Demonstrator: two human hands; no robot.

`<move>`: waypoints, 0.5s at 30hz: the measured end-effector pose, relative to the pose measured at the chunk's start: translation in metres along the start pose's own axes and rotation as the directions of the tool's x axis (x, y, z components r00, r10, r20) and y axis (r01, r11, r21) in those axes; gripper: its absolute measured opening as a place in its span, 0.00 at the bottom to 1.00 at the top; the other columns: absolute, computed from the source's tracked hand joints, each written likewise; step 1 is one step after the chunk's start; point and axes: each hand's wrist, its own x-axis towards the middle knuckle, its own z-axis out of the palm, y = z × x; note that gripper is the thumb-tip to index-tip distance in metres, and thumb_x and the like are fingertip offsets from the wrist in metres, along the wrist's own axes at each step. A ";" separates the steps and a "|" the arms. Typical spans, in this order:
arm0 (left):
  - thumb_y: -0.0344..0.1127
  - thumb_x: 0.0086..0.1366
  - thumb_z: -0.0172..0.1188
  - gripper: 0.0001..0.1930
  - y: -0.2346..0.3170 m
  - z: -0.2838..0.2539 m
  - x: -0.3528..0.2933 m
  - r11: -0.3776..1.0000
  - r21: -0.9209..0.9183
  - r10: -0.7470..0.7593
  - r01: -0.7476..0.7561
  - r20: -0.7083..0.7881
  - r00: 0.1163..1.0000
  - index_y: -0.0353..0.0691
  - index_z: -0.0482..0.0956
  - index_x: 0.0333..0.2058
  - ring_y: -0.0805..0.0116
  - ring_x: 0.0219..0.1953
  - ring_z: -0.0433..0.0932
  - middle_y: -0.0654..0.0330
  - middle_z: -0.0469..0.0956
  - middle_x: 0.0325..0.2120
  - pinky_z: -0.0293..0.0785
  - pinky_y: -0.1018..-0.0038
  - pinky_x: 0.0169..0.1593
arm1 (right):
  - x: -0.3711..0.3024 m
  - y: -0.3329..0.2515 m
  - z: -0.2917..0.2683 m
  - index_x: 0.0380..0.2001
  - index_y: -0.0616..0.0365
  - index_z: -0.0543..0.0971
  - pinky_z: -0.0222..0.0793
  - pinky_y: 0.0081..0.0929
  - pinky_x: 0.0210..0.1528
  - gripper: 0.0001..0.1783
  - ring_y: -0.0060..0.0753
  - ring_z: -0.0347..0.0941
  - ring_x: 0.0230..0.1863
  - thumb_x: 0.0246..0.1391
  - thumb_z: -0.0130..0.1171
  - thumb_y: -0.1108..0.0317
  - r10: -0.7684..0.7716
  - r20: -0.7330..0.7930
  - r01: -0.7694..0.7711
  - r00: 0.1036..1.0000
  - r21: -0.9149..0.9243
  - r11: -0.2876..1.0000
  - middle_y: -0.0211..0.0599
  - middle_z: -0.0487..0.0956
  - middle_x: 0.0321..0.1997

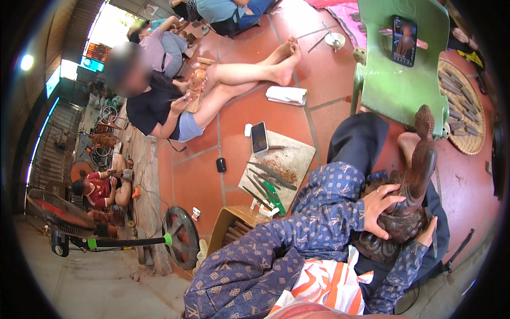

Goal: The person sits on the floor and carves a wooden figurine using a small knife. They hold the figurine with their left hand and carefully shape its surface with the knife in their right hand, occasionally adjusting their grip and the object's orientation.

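A dark brown carved wooden statue (417, 170) with a knobbly, curl-covered head leans across my lap, its head pointing away from me. My left hand (381, 208) curves over its body, fingers spread and gripping the wood. On the statue's right side, my right hand (426, 234) closes around a thin flat carving tool (434, 242) with a greyish blade; part of the tool is hidden by the fingers. Both sleeves are blue and patterned. An orange-and-white striped cloth (334, 284) lies against my front.
Left of me, a board (297, 154) holds several chisels, wood shavings and a phone (259, 137). A tool box (226, 226) and fan (61, 212) stand nearer. Ahead are a green chair (398, 90) with another phone and a woven tray (467, 101) of tools. Another person (154, 106) holds a carving.
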 end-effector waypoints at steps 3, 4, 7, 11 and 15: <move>0.54 0.34 0.78 0.58 -0.003 -0.001 0.001 1.000 -0.010 -0.003 0.003 0.015 1.000 0.44 0.57 0.65 0.35 0.63 0.58 0.39 0.51 0.64 0.58 0.52 0.65 | 0.005 0.006 0.003 0.57 0.69 0.70 0.65 0.33 0.61 0.35 0.37 0.71 0.57 0.62 0.53 0.46 0.004 0.026 -0.005 1.000 0.011 1.000 0.44 0.74 0.57; 0.53 0.34 0.78 0.58 -0.002 -0.001 0.002 1.000 -0.017 -0.014 0.015 0.022 1.000 0.44 0.57 0.65 0.35 0.63 0.58 0.39 0.51 0.64 0.58 0.51 0.65 | 0.005 0.005 0.004 0.58 0.69 0.70 0.64 0.33 0.61 0.35 0.37 0.70 0.57 0.63 0.53 0.46 0.009 0.038 -0.010 0.999 0.026 1.000 0.44 0.74 0.57; 0.53 0.35 0.78 0.58 -0.002 -0.002 0.004 1.000 -0.008 -0.018 0.019 0.033 0.999 0.45 0.57 0.65 0.34 0.63 0.58 0.39 0.50 0.65 0.58 0.51 0.65 | 0.005 0.005 0.004 0.58 0.66 0.70 0.64 0.32 0.61 0.33 0.36 0.69 0.58 0.63 0.52 0.48 -0.065 0.032 0.065 0.997 -0.009 0.998 0.45 0.74 0.56; 0.54 0.35 0.77 0.58 -0.002 0.001 0.001 1.000 0.001 -0.021 0.021 0.022 1.000 0.46 0.57 0.65 0.34 0.63 0.58 0.40 0.50 0.65 0.59 0.50 0.64 | 0.003 0.001 0.004 0.58 0.67 0.70 0.63 0.32 0.61 0.33 0.36 0.69 0.59 0.64 0.51 0.48 -0.038 0.061 0.040 0.997 -0.037 0.999 0.45 0.73 0.58; 0.55 0.35 0.77 0.58 0.000 -0.003 0.001 1.000 0.013 -0.027 0.027 0.022 0.999 0.46 0.57 0.65 0.35 0.63 0.58 0.40 0.50 0.65 0.59 0.50 0.64 | 0.000 -0.001 0.009 0.58 0.67 0.70 0.63 0.32 0.61 0.32 0.36 0.69 0.58 0.64 0.52 0.48 -0.022 0.061 0.023 0.998 -0.022 0.999 0.45 0.72 0.58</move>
